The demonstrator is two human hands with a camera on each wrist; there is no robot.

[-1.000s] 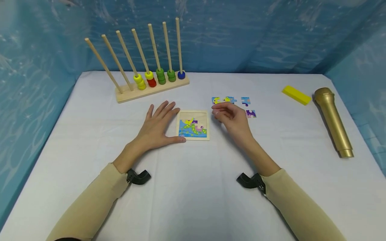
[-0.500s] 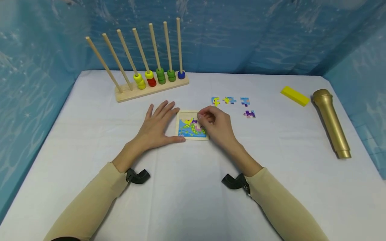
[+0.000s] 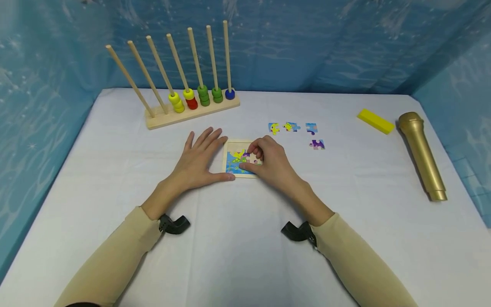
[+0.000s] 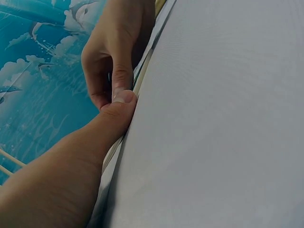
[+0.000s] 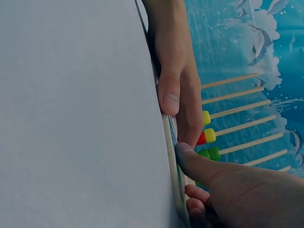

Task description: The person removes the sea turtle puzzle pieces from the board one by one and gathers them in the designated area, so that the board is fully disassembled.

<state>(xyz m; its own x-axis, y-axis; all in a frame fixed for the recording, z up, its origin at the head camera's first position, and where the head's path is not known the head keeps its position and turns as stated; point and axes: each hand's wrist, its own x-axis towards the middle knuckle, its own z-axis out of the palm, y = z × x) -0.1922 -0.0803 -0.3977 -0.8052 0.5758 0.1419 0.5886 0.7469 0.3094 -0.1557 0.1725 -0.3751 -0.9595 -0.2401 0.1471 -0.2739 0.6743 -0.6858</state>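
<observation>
A small square wooden jigsaw tray (image 3: 238,141) lies mid-table, its lower part filled with blue, green, yellow and pink pieces. My left hand (image 3: 197,164) rests flat beside it with fingers spread, the thumb at its lower left corner and the index finger at its upper left edge. Over the tray's right side is my right hand (image 3: 270,162), index finger bent and thumb apart from it, both tips on the puzzle. Whether they pinch a piece is hidden. In the right wrist view my right thumb (image 5: 197,164) lies along the tray's surface.
Loose jigsaw pieces (image 3: 292,127) lie behind the right hand, among them a purple piece (image 3: 317,144). A wooden peg abacus (image 3: 192,113) with coloured beads stands back left. At the right are a yellow block (image 3: 376,121) and a gold microphone (image 3: 423,157).
From right of the tray, my right hand has moved left onto it. Its thumb and index finger, close together half a second ago, are now apart. The left hand stays put.
</observation>
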